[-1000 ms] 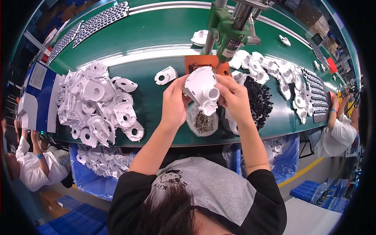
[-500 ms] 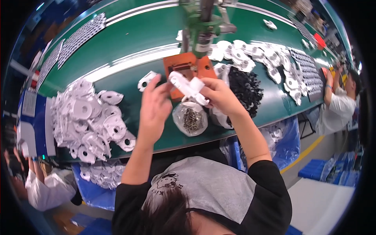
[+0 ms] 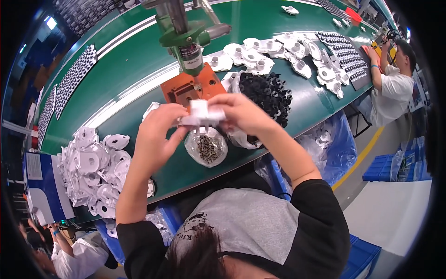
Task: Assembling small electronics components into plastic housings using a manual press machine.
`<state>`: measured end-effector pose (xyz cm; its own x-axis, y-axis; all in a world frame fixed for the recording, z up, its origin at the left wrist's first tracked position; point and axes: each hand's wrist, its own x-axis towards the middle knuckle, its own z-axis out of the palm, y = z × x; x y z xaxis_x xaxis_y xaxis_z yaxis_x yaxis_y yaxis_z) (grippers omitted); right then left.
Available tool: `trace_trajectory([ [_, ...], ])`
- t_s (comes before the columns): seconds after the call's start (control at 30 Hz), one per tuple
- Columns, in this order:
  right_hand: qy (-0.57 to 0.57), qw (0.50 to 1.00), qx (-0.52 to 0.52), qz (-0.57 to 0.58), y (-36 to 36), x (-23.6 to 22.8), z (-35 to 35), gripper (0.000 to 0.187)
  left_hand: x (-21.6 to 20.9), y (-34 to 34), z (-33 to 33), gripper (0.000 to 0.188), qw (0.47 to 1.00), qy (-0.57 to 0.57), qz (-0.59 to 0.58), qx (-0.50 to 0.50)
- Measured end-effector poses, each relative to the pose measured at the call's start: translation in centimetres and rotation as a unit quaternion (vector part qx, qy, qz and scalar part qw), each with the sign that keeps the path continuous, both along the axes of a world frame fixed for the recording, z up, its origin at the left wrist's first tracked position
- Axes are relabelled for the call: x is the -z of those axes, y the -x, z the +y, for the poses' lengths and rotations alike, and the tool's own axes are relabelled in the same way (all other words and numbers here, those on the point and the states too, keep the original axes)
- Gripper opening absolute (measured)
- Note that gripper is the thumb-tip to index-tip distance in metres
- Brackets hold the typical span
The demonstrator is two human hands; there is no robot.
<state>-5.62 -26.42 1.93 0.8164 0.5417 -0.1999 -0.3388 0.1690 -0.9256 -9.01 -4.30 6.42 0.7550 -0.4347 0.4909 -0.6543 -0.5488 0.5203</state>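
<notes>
A white plastic part [image 3: 200, 111] with a short raised tube is held in front of my body, smeared a little by motion. My left hand [image 3: 158, 132] pinches its left end between thumb and fingers. At its right end my right hand [image 3: 241, 114] grips it, fingertips partly hidden behind the part. Just below it sits a clear plastic bag of screws [image 3: 207, 149], open at the top. Behind the part stands an orange fixture [image 3: 174, 87] under the green press [image 3: 188, 42].
A heap of white plastic parts [image 3: 90, 169] lies to the left. Black small parts [image 3: 269, 95] are piled at right, with white tubed parts [image 3: 253, 56] behind. Blue-lined bins [image 3: 341, 149] stand below the table edge. A co-worker [image 3: 392, 88] sits at far right.
My left hand has come over from beside the part and now grips its left end. The part has turned, its tube now pointing up. The whole view has shifted.
</notes>
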Motion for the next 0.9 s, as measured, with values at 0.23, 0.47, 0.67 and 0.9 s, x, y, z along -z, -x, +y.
trace_trajectory([
  [0.23, 0.635, 0.635, 0.305, -0.319, -7.8, 5.3, -16.2, 0.025, 3.7, -4.8, 0.6, 0.013, 0.965, -0.226, -0.05, -0.12],
  [0.47, 0.582, 0.711, 0.263, -0.296, -9.8, 11.4, -21.7, 0.019, 7.1, -6.9, -1.4, 0.008, 0.96, -0.225, -0.131, -0.099],
  [0.67, 0.509, 0.716, 0.355, -0.321, -9.5, 10.0, -20.8, 0.026, 8.8, -6.8, -1.6, 0.011, 0.966, -0.168, -0.173, -0.095],
  [0.9, 0.313, 0.853, 0.299, -0.292, -7.9, 4.0, -13.1, 0.021, 9.8, -6.9, -0.5, 0.016, 0.973, -0.179, -0.123, -0.08],
])
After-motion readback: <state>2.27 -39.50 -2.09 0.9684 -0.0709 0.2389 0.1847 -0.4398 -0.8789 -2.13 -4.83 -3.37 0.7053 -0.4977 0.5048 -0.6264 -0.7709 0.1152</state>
